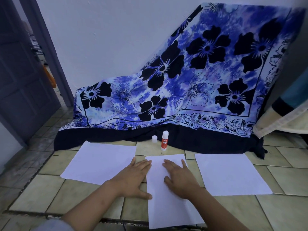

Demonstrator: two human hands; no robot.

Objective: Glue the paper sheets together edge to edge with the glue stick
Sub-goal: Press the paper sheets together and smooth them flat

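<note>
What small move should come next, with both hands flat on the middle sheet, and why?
Probably lift the right hand and reach for the glue stick, while the left hand pins the middle paper sheet. The left sheet and right sheet lie apart from it, unjoined, and the glue stick stands upright just beyond, a white cap beside it.

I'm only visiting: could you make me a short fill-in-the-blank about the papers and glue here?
1. ____ paper sheets lie on the tiled floor.
2. The glue stick stands upright, its cap ____ and beside it.
3. The right hand lies flat on the ____ sheet, the left hand at that sheet's left edge.
Missing words: three; off; middle.
</note>
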